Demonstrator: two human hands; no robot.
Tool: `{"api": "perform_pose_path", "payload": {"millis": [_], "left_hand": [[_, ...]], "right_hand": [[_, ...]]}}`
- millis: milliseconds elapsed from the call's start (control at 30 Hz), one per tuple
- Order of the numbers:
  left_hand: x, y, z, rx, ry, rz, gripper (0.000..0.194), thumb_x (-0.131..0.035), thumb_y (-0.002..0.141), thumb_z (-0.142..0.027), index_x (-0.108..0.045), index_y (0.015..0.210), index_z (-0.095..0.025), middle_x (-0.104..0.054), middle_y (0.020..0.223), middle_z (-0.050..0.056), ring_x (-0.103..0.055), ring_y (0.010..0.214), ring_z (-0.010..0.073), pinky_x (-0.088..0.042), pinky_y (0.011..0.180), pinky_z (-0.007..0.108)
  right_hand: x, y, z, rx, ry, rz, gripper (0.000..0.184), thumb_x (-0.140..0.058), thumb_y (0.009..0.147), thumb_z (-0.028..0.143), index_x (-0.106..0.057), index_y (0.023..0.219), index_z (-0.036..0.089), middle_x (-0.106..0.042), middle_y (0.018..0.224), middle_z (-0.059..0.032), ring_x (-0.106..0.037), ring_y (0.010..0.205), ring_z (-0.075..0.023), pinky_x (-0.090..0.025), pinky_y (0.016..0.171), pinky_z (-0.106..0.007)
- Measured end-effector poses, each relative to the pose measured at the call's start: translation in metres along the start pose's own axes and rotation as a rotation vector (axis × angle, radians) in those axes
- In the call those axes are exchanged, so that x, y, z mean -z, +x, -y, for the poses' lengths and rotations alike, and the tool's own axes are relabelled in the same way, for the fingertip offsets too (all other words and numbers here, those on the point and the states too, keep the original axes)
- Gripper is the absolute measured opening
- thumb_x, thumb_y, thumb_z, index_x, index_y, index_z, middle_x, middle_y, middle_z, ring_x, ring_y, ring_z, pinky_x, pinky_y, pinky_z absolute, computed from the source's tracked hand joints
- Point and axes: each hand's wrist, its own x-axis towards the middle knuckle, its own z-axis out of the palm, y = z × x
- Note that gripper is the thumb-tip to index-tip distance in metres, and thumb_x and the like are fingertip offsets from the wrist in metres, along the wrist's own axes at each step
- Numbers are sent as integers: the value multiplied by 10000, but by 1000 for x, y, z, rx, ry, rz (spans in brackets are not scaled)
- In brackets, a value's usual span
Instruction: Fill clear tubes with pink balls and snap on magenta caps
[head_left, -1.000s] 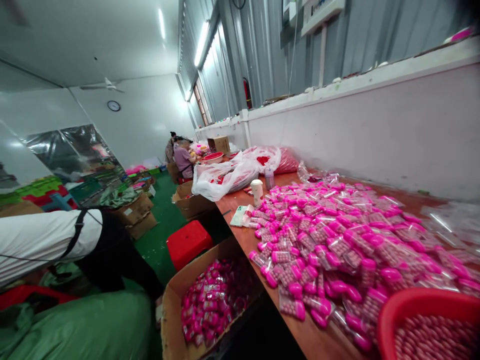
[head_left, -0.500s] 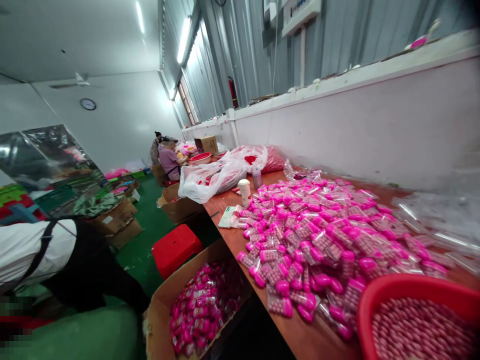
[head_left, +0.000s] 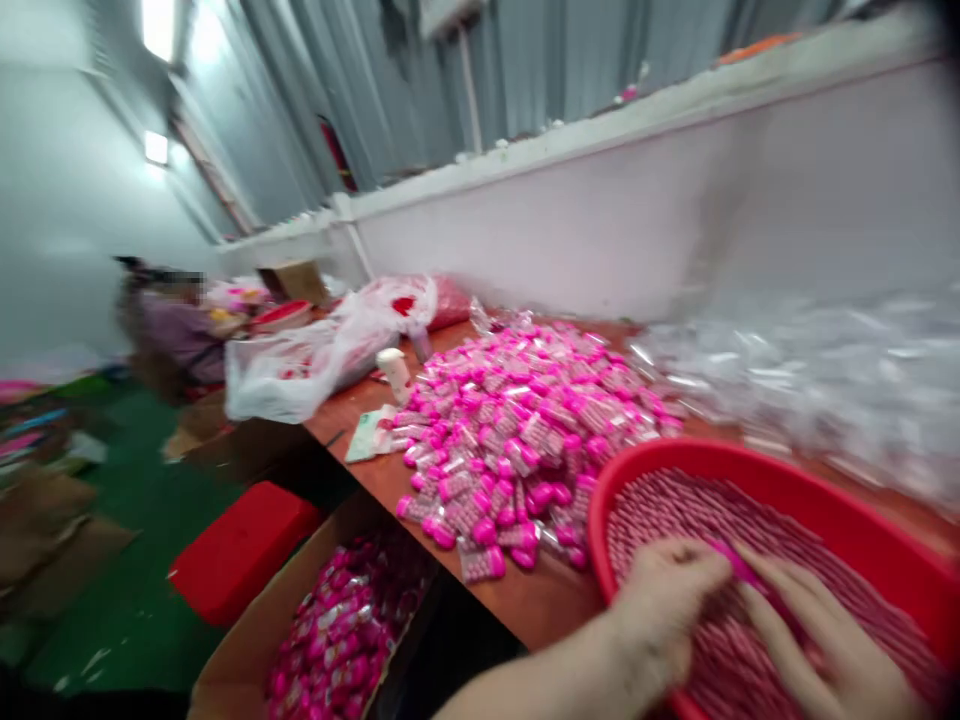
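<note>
Both hands are over a red basin [head_left: 757,450] filled with small pink beads [head_left: 675,500]. My left hand [head_left: 667,600] is closed in a pinch, its fingertips against a bright pink plastic piece [head_left: 739,568]. Around the same piece curls my right hand [head_left: 825,630], its fingers pointing towards the left hand. Motion blur and the fingers hide the piece's full shape. Beside the basin lies a large heap of small clear containers with pink caps [head_left: 525,430], many with pink beads inside.
An open cardboard box [head_left: 240,640] of pink-capped pieces stands below the table edge, near a red stool [head_left: 244,550]. Clear plastic packaging [head_left: 825,370] lies along the wall. White bags [head_left: 300,365] and a pale cup [head_left: 393,372] stand farther along. Another person [head_left: 180,330] sits beyond.
My view has swung right and down towards the basin. Both my hands have come into view over the beads with a pink piece between them. The bending person at left is out of view.
</note>
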Motion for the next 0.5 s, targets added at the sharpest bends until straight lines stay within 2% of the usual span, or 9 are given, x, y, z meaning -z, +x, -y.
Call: {"api": "perform_pose_path", "payload": {"millis": [33, 67, 100, 200, 267, 400, 500], "left_hand": [[-1, -3, -5, -1, 16, 11, 345, -904, 527, -462, -679, 561, -204, -538, 607, 40, -468, 552, 123, -345, 668, 362], [-2, -4, -9, 8, 23, 34, 354, -913, 528, -449, -688, 612, -188, -568, 637, 26, -491, 580, 114, -365, 665, 321], [-1, -3, -11, 30, 12, 49, 371, -921, 528, -439, -701, 672, -177, -600, 665, 17, -519, 603, 111, -372, 647, 286], [5, 7, -7, 74, 0, 126, 358, -922, 606, -358, -733, 844, -170, -688, 785, 8, -589, 677, 105, -397, 623, 230], [8, 13, -2, 49, 7, 182, 327, -909, 657, -310, -744, 906, -177, -715, 850, 4, -610, 715, 98, -432, 660, 218], [10, 16, 3, 38, 85, 262, 340, -886, 711, -284, -761, 1009, -179, -733, 928, 26, -630, 778, 107, -461, 695, 215], [11, 17, 4, 15, 124, 246, 323, -876, 727, -305, -758, 1003, -183, -728, 906, 28, -628, 758, 110, -455, 664, 215]], "right_hand": [[3, 0, 5, -101, -2, 52, 314, -657, 848, 567, -684, 1132, 435, -724, 1113, -138, -733, 1025, -375, -594, 869, -634], [6, 1, 10, -174, 54, 14, 386, -686, 836, 527, -640, 1183, 363, -719, 1105, -120, -728, 1044, -349, -579, 927, -644], [7, 2, 15, -216, 147, -69, 436, -716, 818, 498, -599, 1194, 310, -704, 1087, -98, -719, 1065, -309, -582, 956, -601], [6, 11, 21, -346, 362, -242, 495, -802, 756, 427, -546, 1145, 259, -674, 993, -23, -714, 929, -191, -623, 843, -389], [5, 17, 18, -396, 427, -233, 446, -813, 745, 419, -569, 1074, 242, -675, 911, 1, -697, 818, -157, -615, 753, -319], [6, 19, 15, -381, 461, -275, 417, -790, 787, 413, -601, 1111, 232, -716, 954, -19, -713, 870, -165, -613, 785, -309], [8, 15, 18, -259, 273, -223, 347, -706, 883, 411, -653, 1177, 237, -757, 1039, -46, -725, 976, -193, -600, 922, -367]]}}
